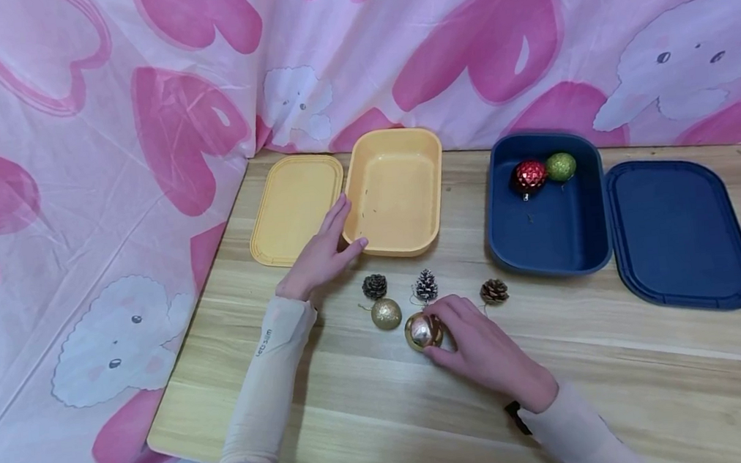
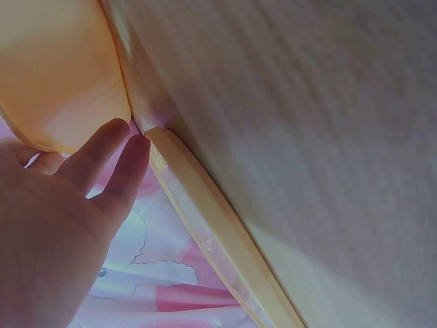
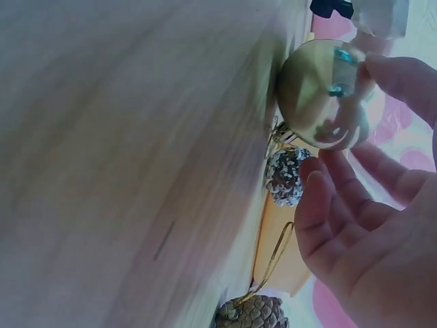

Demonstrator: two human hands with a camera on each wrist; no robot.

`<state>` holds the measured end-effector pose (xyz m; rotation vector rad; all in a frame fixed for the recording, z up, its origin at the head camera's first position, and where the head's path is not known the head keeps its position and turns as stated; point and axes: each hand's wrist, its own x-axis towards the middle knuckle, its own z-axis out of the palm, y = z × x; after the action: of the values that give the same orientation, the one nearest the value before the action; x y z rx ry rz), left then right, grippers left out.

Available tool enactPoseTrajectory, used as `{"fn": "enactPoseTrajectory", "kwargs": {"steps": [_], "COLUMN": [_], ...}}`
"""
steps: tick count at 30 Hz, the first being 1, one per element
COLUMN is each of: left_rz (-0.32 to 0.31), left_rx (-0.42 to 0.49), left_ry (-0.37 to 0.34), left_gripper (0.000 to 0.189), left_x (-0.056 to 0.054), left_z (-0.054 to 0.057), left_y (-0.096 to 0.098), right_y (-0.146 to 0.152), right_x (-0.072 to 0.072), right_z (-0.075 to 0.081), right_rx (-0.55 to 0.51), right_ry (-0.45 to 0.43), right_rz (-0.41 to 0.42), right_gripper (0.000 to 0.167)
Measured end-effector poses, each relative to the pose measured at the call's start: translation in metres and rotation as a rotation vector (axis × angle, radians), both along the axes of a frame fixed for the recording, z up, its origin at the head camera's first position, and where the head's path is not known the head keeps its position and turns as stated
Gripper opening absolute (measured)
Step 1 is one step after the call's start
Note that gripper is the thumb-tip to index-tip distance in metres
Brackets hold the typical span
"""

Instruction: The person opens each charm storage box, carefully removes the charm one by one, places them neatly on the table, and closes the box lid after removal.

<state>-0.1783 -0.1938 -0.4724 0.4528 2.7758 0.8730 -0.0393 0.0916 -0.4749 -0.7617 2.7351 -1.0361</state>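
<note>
My right hand (image 1: 479,339) pinches a shiny gold bauble (image 1: 422,330) between thumb and fingers; in the right wrist view the bauble (image 3: 324,94) sits at or just over the wood. My left hand (image 1: 322,254) rests with extended fingers against the near left corner of a yellow box (image 1: 404,239). Close to the right hand lie a glittery gold bauble (image 1: 386,314), a dark pine cone (image 1: 374,286), a white-tipped pine cone (image 1: 425,285) and a brown pine cone (image 1: 494,291).
A yellow lid (image 1: 296,208) lies left of the yellow box. The navy box (image 1: 544,246) holds a red bauble (image 1: 529,175) and a green bauble (image 1: 561,167); its navy lid (image 1: 681,234) lies to the right. A pink patterned curtain (image 1: 342,57) borders the table (image 1: 621,371).
</note>
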Motion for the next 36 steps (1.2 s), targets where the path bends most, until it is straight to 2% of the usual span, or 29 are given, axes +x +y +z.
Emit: {"fn": "enactPoseTrajectory", "kwargs": {"steps": [6, 17, 30, 36], "left_rz": [-0.001, -0.001, -0.004, -0.002], "left_rx": [0.0, -0.007, -0.01, -0.003], "left_ry": [0.001, 0.0, 0.0, -0.002], "left_gripper": [0.082, 0.083, 0.082, 0.082], "left_x": [0.0, -0.001, -0.001, 0.0], "left_z": [0.0, 0.0, 0.0, 0.0], "left_y": [0.0, 0.0, 0.0, 0.0], "right_y": [0.001, 0.007, 0.011, 0.013], "right_x": [0.0, -0.001, -0.003, -0.004], "right_z": [0.003, 0.004, 0.005, 0.007], "right_rx": [0.004, -0.018, -0.025, -0.025], "right_ry": [-0.043, -0.088, -0.082, -0.051], "right_rz": [-0.031, -0.069, -0.076, -0.074], "right_gripper": [0.06, 0.059, 0.061, 0.058]}}
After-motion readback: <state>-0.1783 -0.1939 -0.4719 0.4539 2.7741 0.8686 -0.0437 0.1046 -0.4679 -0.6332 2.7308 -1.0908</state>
